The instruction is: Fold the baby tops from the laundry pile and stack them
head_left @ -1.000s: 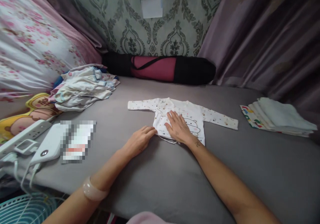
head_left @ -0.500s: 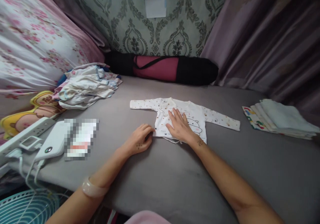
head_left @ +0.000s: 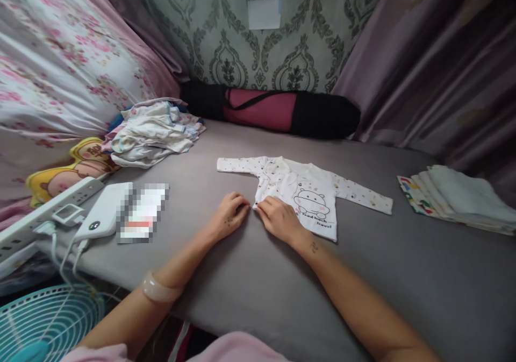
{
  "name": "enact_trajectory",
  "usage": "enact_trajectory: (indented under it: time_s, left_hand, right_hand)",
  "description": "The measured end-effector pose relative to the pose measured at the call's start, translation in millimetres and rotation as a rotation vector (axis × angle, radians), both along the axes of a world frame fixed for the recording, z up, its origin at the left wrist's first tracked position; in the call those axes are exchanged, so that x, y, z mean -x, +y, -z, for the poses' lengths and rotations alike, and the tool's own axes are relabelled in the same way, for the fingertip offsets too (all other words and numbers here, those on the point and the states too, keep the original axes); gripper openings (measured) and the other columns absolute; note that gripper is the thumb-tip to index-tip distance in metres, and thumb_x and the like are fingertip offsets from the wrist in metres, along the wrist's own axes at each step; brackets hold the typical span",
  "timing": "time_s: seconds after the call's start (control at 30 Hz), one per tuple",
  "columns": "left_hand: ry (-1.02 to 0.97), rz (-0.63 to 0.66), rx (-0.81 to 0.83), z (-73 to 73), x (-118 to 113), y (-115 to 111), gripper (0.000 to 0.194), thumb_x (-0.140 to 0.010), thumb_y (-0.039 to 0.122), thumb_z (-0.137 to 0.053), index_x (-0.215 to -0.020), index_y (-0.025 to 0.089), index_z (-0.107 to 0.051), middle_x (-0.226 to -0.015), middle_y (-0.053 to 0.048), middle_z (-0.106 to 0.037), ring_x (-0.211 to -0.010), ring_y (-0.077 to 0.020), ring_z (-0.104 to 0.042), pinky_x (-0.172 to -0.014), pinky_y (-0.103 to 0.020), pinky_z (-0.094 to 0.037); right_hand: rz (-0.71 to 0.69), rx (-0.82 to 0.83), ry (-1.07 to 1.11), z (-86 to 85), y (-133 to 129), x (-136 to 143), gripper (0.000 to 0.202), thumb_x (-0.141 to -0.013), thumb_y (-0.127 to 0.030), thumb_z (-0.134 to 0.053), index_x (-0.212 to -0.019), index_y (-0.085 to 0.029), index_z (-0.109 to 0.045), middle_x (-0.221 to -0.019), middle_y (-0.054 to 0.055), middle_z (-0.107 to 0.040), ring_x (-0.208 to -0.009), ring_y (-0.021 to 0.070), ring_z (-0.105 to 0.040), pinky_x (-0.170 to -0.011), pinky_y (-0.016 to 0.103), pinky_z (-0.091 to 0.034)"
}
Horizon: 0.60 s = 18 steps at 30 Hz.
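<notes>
A white long-sleeved baby shirt [head_left: 296,192] lies spread on the grey bed sheet [head_left: 258,292], sleeves stretched out to both sides. Its front carries a cartoon hippo and lettering; small prints dot the sleeves and one side panel. At the lower left corner of the hem, my left hand [head_left: 231,215] pinches the cloth edge with its fingertips. Close beside it my right hand [head_left: 278,219] is closed on the same corner, its fingers bent over the fabric. That hand hides part of the lower hem.
Rumpled baby clothes [head_left: 155,133] lie at the back left, folded cloths [head_left: 463,195] at the right. A black and pink long bag [head_left: 262,109] lines the wall. On the left are a power strip [head_left: 44,217], a white power bank [head_left: 105,211], a yellow cushion [head_left: 60,182] and a fan [head_left: 48,321].
My right hand has slid off the shirt's front to the lower left corner beside my left hand, uncovering the hippo print. The ties below the hem no longer show. The view has shifted slightly.
</notes>
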<state>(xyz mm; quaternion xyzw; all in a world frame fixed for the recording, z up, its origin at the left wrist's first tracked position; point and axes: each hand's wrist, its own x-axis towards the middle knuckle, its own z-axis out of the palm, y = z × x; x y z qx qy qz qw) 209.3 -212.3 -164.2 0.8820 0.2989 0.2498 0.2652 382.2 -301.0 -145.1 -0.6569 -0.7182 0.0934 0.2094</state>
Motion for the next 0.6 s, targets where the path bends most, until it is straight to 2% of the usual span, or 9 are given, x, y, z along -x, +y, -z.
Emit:
enact_trajectory:
  time_s: [0.07,0.17,0.27,0.37,0.43,0.5,0.6]
  left_hand:
    - [0.024,-0.029,0.034,-2.8,-3.1,-0.6,0.019,-0.089,0.026,-0.048,-0.09,0.018,-0.065,-0.093,-0.008,-0.06,-0.09,-0.0198,-0.056,-0.087,-0.036,-0.046]
    - [0.046,-0.086,0.121,-5.6,-13.6,-4.0,0.018,-0.086,0.028,-0.053,-0.093,0.017,-0.066,-0.091,-0.007,-0.061,-0.088,-0.0194,-0.057,-0.086,-0.037,-0.047]
    - [0.038,-0.176,0.221,-5.8,-30.9,-9.5,0.028,-0.082,0.037,-0.061,-0.099,0.016,-0.066,-0.094,-0.008,-0.06,-0.089,-0.0201,-0.057,-0.086,-0.037,-0.047]
    - [0.045,-0.271,0.266,-4.9,-48.9,-14.5,0.036,-0.073,0.048,-0.07,-0.093,0.018,-0.07,-0.102,-0.011,-0.06,-0.103,-0.0267,-0.054,-0.092,-0.043,-0.044]
    - [0.027,-0.274,0.302,-5.1,-57.4,-16.7,0.032,-0.071,0.048,-0.072,-0.084,0.019,-0.072,-0.104,-0.01,-0.06,-0.106,-0.0279,-0.053,-0.09,-0.041,-0.044]
    - [-0.01,-0.225,0.42,-7.0,-61.2,-17.5,0.027,-0.074,0.044,-0.068,-0.077,0.017,-0.069,-0.093,-0.008,-0.063,-0.095,-0.0233,-0.057,-0.078,-0.033,-0.047]
    - [-0.095,-0.17,0.784,-14.1,-57.3,-14.4,0.024,-0.076,0.037,-0.063,-0.076,0.014,-0.061,-0.07,-0.004,-0.061,-0.067,-0.0138,-0.059,-0.055,-0.021,-0.042]
  right_hand:
    - [0.085,-0.013,0.263,4.0,4.4,-9.0,0.027,-0.095,-0.032,-0.044,-0.083,-0.019,-0.064,-0.085,0.004,-0.065,-0.081,0.0171,-0.058,-0.075,0.028,-0.042]
    - [0.247,0.023,0.737,6.8,9.1,-23.4,0.029,-0.089,-0.044,-0.05,-0.081,-0.019,-0.063,-0.065,-0.002,-0.058,-0.061,0.0136,-0.052,-0.061,0.026,-0.041]
    - [0.319,0.049,1.062,5.0,10.2,-31.3,0.037,-0.079,-0.054,-0.057,-0.08,-0.018,-0.063,-0.058,-0.004,-0.052,-0.052,0.0116,-0.045,-0.052,0.025,-0.038]
    - [0.337,0.049,1.194,2.4,9.1,-31.7,0.04,-0.071,-0.057,-0.064,-0.078,-0.018,-0.064,-0.062,-0.003,-0.056,-0.054,0.0111,-0.046,-0.051,0.024,-0.038]
    - [0.337,0.055,1.228,2.7,8.5,-30.7,0.041,-0.069,-0.058,-0.066,-0.077,-0.018,-0.065,-0.064,-0.002,-0.057,-0.054,0.0108,-0.046,-0.051,0.024,-0.038]
    - [0.338,0.057,1.253,4.8,8.6,-30.6,0.041,-0.068,-0.058,-0.067,-0.077,-0.018,-0.065,-0.063,-0.003,-0.058,-0.054,0.0104,-0.046,-0.051,0.024,-0.038]
    - [0.352,0.062,1.289,9.5,10.1,-32.6,0.043,-0.068,-0.059,-0.067,-0.077,-0.017,-0.065,-0.06,-0.004,-0.056,-0.052,0.0095,-0.045,-0.05,0.023,-0.036]
